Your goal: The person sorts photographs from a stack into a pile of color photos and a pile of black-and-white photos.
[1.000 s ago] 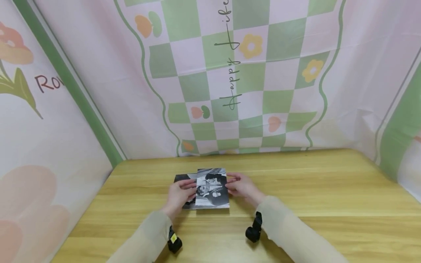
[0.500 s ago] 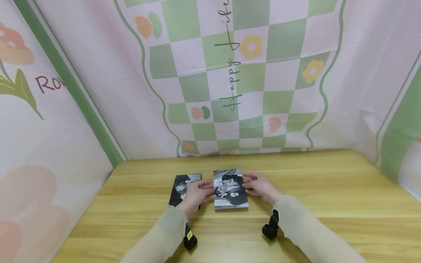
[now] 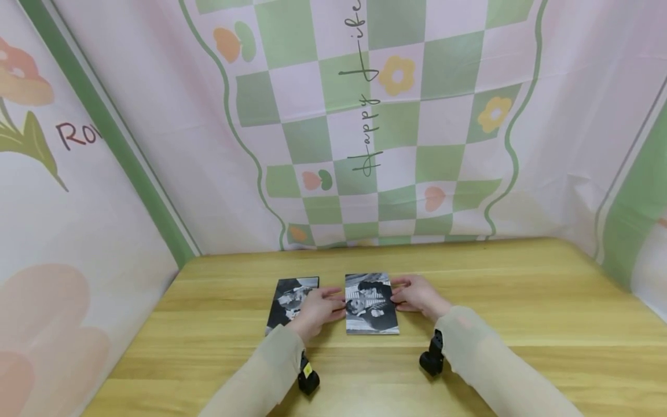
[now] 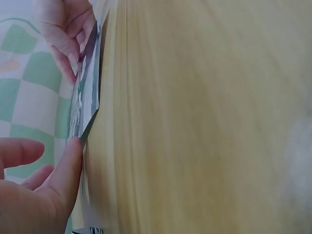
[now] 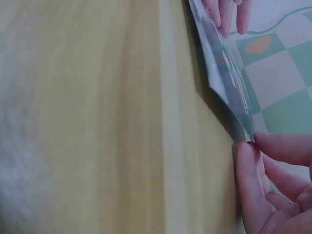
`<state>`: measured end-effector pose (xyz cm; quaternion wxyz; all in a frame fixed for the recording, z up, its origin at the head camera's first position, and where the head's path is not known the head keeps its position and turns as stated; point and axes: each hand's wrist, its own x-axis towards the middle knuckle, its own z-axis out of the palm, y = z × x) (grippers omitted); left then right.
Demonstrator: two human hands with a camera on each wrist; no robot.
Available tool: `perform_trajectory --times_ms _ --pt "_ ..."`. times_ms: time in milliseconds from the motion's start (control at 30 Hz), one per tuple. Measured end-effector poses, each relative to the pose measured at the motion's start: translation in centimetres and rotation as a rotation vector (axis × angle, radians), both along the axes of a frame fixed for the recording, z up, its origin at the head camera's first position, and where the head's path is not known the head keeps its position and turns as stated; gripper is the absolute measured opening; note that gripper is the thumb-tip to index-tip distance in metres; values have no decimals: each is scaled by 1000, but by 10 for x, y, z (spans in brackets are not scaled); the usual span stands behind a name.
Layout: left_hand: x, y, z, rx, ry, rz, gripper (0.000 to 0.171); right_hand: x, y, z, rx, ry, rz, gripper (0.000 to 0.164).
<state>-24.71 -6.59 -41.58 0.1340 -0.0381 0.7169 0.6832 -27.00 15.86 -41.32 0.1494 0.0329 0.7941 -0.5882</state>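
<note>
A black-and-white photo (image 3: 371, 310) of people lies between my two hands, near the middle of the table. My right hand (image 3: 417, 296) pinches its right edge between thumb and index finger, as the right wrist view shows. At the opposite edge, my left hand (image 3: 315, 310) touches the photo with the thumb tip (image 4: 74, 146), while its other fingers stand apart from it. The wrist views show the photo (image 5: 222, 73) slightly above the tabletop, with a shadow under it. A second black-and-white photo (image 3: 283, 298) lies to the left, partly covered by my left hand.
The wooden table (image 3: 495, 301) stretches out on both sides of the photos. A printed checkered curtain (image 3: 396, 145) hangs behind its back edge, and another printed cloth (image 3: 78, 231) rises at the left. A small black camera (image 3: 308, 379) sits on my left wrist, another camera (image 3: 431, 362) on my right.
Both hands have moved right with the top photo, off the other photo, which now lies apart at the left. In the last half second the photo has shifted slightly further right and toward me.
</note>
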Motion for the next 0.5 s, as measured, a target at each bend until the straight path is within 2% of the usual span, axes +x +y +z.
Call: perform_trajectory --times_ms 500 --pt "-1 0 -2 7 13 -7 44 -1 4 1 37 8 26 46"
